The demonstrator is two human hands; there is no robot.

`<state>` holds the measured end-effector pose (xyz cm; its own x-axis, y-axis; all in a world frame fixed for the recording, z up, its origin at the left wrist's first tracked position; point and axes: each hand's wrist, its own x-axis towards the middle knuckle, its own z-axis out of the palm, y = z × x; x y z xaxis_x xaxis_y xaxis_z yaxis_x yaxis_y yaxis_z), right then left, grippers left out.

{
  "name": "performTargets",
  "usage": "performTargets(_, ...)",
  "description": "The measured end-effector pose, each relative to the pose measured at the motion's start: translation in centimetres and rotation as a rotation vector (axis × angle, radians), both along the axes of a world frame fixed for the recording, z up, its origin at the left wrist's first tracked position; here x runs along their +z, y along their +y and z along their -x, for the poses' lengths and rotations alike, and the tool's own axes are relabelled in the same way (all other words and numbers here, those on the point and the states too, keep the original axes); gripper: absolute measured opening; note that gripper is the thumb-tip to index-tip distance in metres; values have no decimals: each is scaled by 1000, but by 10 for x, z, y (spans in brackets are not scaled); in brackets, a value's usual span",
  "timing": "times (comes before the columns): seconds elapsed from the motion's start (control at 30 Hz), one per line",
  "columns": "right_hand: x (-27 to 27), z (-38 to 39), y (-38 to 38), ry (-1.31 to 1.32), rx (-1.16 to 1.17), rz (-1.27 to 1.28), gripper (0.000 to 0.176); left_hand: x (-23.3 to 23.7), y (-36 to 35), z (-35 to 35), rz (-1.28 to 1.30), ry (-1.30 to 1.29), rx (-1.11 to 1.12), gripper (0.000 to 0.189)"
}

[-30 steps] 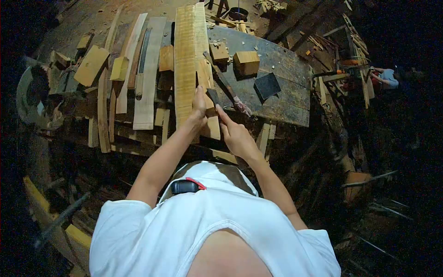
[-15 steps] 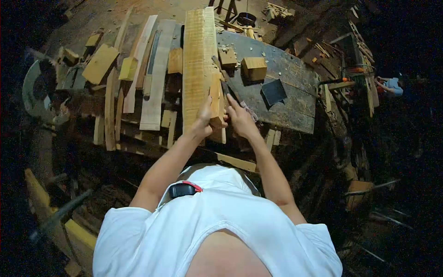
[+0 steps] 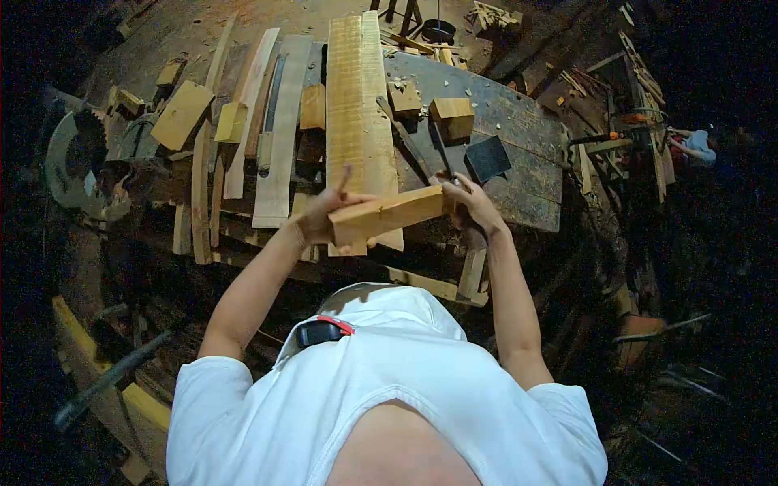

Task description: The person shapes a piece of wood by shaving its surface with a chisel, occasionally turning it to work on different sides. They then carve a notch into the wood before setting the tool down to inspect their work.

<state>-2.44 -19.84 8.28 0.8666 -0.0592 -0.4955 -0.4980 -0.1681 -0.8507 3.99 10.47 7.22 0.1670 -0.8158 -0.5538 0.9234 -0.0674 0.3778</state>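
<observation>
A squared wooden block lies crosswise in front of me, over the near end of a long pale board. My left hand has hold of its left end, thumb raised and fingers partly hidden behind the wood. At the block's right end is my right hand, closed around a narrow dark tool whose long thin part points away from me. I cannot tell what kind of tool it is. Under the block runs the long board. Another long, dark tool rests beside this board.
On the dark workbench stand two wooden blocks, one cube-like, near a black square piece. Several planks lie to the left, with a large toothed circular blade farther out. A person is at far right.
The block has turned from pointing away to lying crosswise, nearer to me. My hands have moved apart, and the dark tool has shifted right with my right hand.
</observation>
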Motion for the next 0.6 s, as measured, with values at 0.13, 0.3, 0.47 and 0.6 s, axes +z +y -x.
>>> performTargets(0.13,13,26,7,13,-159,-243,57,-1,-12,-1,298,126,314,101)
performTargets(0.3,29,38,58,-21,-380,-287,46,-23,-71,14,35,-366,419,63)
performTargets(0.47,-16,37,98,-535,-248,221,45,-24,-101,25,-1,-97,491,52)
performTargets(0.6,-1,42,86,-195,-108,136,43,-42,-91,24,-88,-120,606,54)
